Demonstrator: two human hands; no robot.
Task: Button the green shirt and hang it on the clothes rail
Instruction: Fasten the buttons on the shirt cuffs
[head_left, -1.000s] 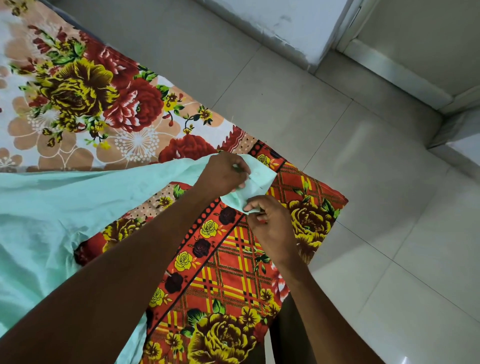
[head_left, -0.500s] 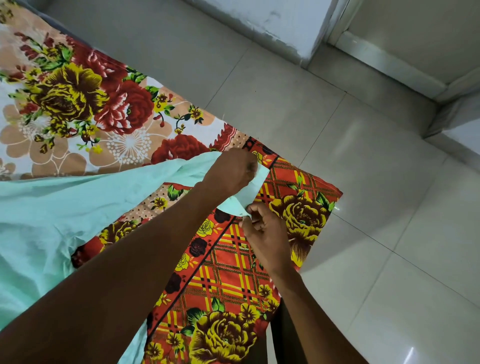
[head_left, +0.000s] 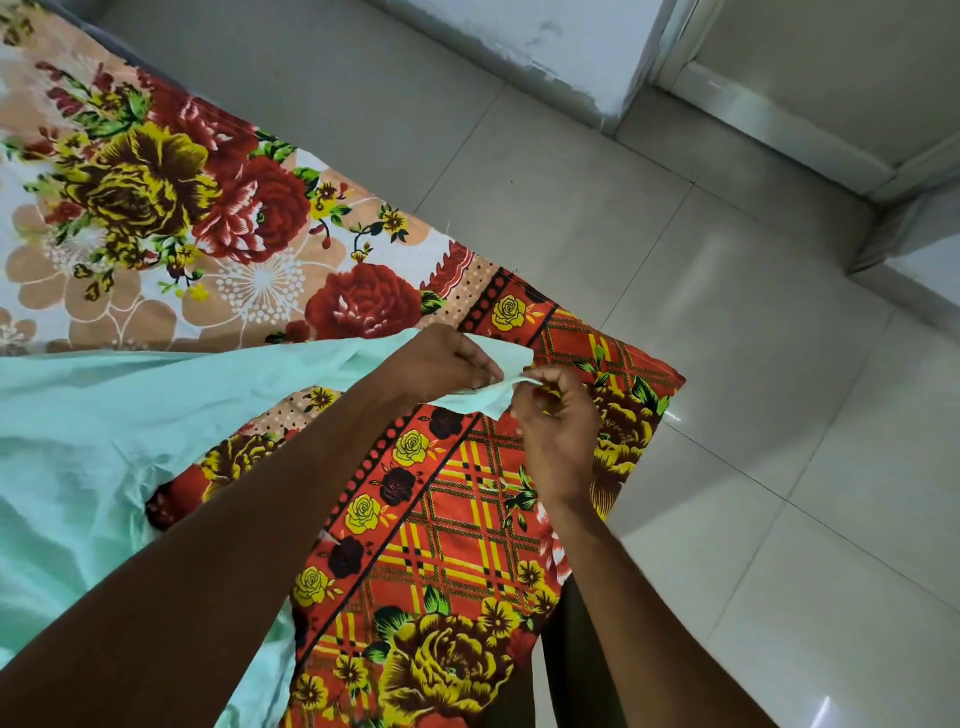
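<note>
The green shirt (head_left: 104, 415) has one end lifted between both hands: the left hand (head_left: 447, 364) grips its folded edge, the right hand (head_left: 558, 415) pinches the tip just beside it. The rest of the shirt lies spread leftward over the floral bedsheet (head_left: 208, 218), beside the tiled floor (head_left: 753, 415).

Floral bedsheet (head_left: 218, 218), tiled floor (head_left: 727, 467)

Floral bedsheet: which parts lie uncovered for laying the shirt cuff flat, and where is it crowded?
Bare floral bedsheet lies beyond the green shirt, toward the tiled floor. The plaid border between the forearms is also uncovered. It is crowded at the bed corner, where the left hand and right hand pinch the shirt's end.
</note>
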